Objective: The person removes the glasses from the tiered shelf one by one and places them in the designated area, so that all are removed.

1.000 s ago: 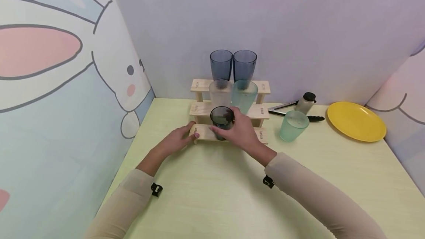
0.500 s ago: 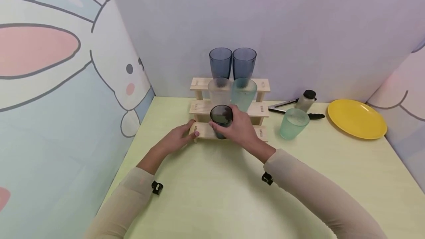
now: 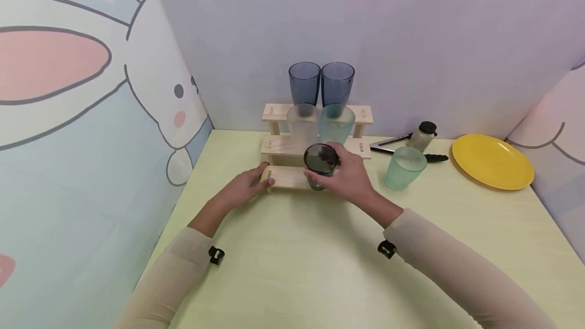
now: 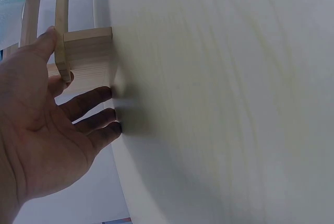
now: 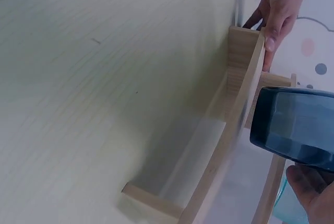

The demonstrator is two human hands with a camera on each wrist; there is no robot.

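My right hand (image 3: 349, 176) grips a dark smoky glass (image 3: 317, 156), thumb on the near side and fingers around the right. The glass is upright, its base close over the lowest step of a three-step wooden stand (image 3: 285, 176). In the right wrist view the thick glass base (image 5: 266, 119) shows right by the step's board. My left hand (image 3: 244, 187) pinches the left end of that lowest step; the left wrist view shows the thumb over the board (image 4: 61, 57) and a finger beneath it. The other left fingers reach down to the tabletop.
Two blue glasses (image 3: 304, 83) (image 3: 337, 83) stand on the top step. A clear frosted glass (image 3: 301, 128) and a teal one (image 3: 335, 126) occupy the middle step. To the right are a green cup (image 3: 404, 169), tongs (image 3: 436, 158), a black-capped jar (image 3: 421, 138) and a yellow plate (image 3: 493, 161).
My right hand has shifted to the right with the dark glass, along the lowest step. The left hand keeps its hold on the stand's left end.
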